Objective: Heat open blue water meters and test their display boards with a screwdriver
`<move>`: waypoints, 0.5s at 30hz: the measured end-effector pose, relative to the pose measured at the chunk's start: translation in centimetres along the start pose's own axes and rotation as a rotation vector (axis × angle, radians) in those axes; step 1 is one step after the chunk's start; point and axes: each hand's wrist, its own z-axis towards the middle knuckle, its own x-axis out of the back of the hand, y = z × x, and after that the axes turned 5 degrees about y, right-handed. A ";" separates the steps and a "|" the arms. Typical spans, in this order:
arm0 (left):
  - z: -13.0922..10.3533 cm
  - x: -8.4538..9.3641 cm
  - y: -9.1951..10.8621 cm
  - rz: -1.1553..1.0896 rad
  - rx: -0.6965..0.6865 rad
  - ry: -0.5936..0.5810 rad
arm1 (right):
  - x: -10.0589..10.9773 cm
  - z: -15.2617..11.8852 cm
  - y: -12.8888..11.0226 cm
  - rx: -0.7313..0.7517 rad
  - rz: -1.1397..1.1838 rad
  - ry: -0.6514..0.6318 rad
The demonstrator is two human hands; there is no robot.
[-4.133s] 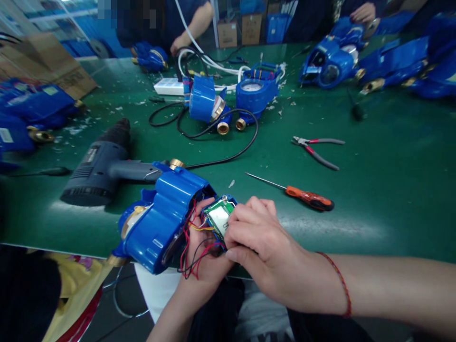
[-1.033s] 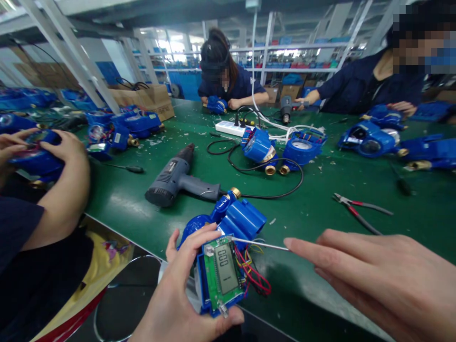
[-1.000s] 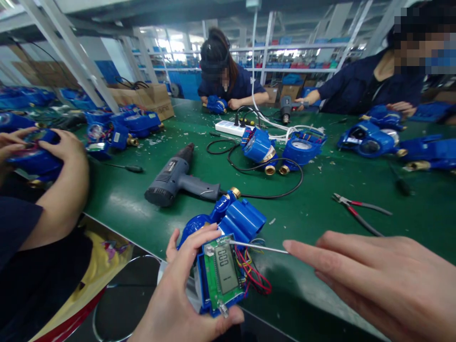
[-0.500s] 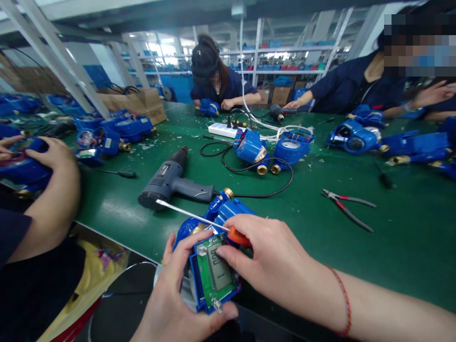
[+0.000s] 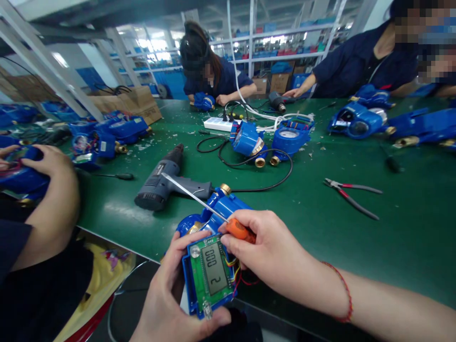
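Observation:
My left hand (image 5: pixel 178 289) grips a blue housing with a green circuit board (image 5: pixel 203 280) and a lit display (image 5: pixel 214 270) showing digits. Its thumb lies at the lower edge, its fingers along the left side and top. In my right hand (image 5: pixel 274 251) is an orange-handled screwdriver (image 5: pixel 239 229), its shaft pointing up and left over a grey heat gun (image 5: pixel 160 183). The fingers of that hand are at the housing's upper right corner. Coloured wires (image 5: pixel 233 273) come out on the housing's right. Behind it lies a blue meter body (image 5: pixel 226 204) with a brass fitting.
Pliers (image 5: pixel 352 189) lie on the green table (image 5: pixel 320 228) at the right. Two blue meters (image 5: pixel 245 138), a power strip (image 5: pixel 219 124) and cables are beyond the heat gun. A co-worker's arm (image 5: pixel 59 190) is at the left; other people sit across the table.
My right thumb has moved off the display to the housing's edge. The housing has tilted, so the display faces the camera more and the wires show. The view has shifted slightly.

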 end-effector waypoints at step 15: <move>1.0 1.8 -1.2 0.115 -0.150 -0.184 | 0.0 0.2 0.3 0.023 0.052 0.007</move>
